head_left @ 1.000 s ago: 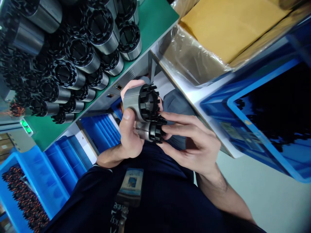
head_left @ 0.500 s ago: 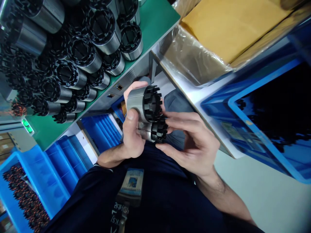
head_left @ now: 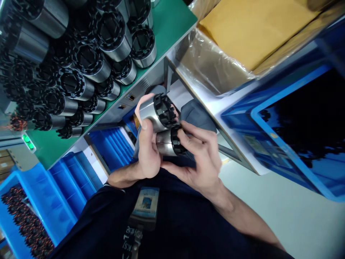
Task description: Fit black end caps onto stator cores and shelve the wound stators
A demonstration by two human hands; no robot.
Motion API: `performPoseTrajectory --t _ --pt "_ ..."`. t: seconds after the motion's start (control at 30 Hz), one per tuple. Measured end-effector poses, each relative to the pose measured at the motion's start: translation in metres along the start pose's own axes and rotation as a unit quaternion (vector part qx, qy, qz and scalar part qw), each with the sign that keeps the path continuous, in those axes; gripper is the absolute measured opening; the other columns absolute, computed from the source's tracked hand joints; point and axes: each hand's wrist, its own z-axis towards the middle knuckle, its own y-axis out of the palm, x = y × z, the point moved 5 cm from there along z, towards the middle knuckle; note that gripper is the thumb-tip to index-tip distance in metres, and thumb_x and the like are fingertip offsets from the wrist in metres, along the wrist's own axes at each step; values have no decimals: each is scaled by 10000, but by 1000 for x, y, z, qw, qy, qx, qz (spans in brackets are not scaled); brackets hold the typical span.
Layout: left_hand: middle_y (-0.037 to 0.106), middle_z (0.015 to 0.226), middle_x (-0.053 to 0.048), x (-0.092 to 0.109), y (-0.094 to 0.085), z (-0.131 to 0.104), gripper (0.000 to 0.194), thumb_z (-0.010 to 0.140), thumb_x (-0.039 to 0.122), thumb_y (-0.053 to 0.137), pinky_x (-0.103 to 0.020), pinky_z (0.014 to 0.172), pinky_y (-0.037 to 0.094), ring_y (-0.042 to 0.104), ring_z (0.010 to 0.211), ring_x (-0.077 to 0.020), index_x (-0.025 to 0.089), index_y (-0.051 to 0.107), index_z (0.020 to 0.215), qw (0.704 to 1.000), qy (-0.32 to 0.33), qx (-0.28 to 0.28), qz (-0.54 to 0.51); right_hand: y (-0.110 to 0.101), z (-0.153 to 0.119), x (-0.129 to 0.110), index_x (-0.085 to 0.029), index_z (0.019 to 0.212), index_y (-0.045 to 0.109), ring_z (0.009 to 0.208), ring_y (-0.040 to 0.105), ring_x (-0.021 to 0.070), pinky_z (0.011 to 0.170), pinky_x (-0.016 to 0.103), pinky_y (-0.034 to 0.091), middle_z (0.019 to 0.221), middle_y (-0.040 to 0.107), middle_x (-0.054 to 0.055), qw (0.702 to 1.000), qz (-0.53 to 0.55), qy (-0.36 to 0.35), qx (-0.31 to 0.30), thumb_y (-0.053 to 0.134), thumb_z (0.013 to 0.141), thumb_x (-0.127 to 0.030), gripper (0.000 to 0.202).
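Observation:
In front of my body are two motor stators, steel cylinders with black toothed plastic ends. My left hand (head_left: 147,151) is closed around the upper stator (head_left: 151,113), thumb on its near side and fingers behind it. Just below, the lower stator (head_left: 165,142) lies against the left palm, its black end facing right. Bent fingers of my right hand (head_left: 201,153) grip that black end, and the right thumb reaches beneath the steel body. The fingertips partly hide the lower stator's teeth.
Many stators (head_left: 72,84) stand in rows on the green-topped bench (head_left: 172,21) at upper left. Blue bins (head_left: 72,180) sit lower left, one holding parts with copper-coloured wire (head_left: 27,219). On the right are a plastic-lined box (head_left: 215,68) and a blue crate (head_left: 291,144) of dark parts.
My right hand has moved left and closed on the lower stator's black end. The lower stator has shifted slightly away from the upper one, which has tilted a little.

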Motion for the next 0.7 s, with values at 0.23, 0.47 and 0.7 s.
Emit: performPoseTrajectory --t 0.23,0.47,0.7 --pt "874 1303 0 8 -11 -8 382 949 482 915 -543 1230 686 767 1433 -314 366 764 1280 992 -104 -63 -21 -6 -7 23 -282 1490 740 1054 859 299 917 502 722 1189 877 100 996 10 -54 64 639 1117 -758 614" --pt "862 1311 139 -6 -35 5 545 893 363 838 -594 1059 744 781 1398 -299 632 730 1355 994 -34 -87 60 -16 -18 27 -321 1354 841 1747 428 347 1463 552 389 1940 369 95 978 -76 -18 -193 830 905 -897 730" --pt "891 1167 -24 -71 -28 -14 513 826 653 950 -507 769 792 868 1126 -390 430 810 1266 967 -199 -159 29 -29 -14 21 -162 1511 688 1844 226 376 1502 578 315 1901 382 265 966 -176 62 -181 823 899 -905 972"
